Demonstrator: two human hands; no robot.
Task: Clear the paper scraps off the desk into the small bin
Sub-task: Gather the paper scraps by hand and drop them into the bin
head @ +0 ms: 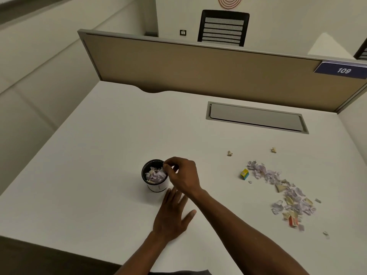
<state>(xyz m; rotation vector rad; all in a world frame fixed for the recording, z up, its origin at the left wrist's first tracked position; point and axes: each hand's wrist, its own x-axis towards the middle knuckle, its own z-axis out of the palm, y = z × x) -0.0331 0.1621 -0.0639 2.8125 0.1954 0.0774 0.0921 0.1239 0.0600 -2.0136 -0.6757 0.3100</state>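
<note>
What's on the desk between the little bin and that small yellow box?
In the head view, only the right hand at the bin rim; beyond it, bare desk up to the yellow box.

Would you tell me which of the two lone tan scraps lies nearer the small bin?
The left tan scrap; the other tan scrap lies farther right, away from the small bin.

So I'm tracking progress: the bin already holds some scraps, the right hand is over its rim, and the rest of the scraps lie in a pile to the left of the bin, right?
Not quite. The head view shows the remaining scraps lying to the right of the bin, not the left. The rest holds: the bin holds scraps and the right hand is over its rim.
</note>
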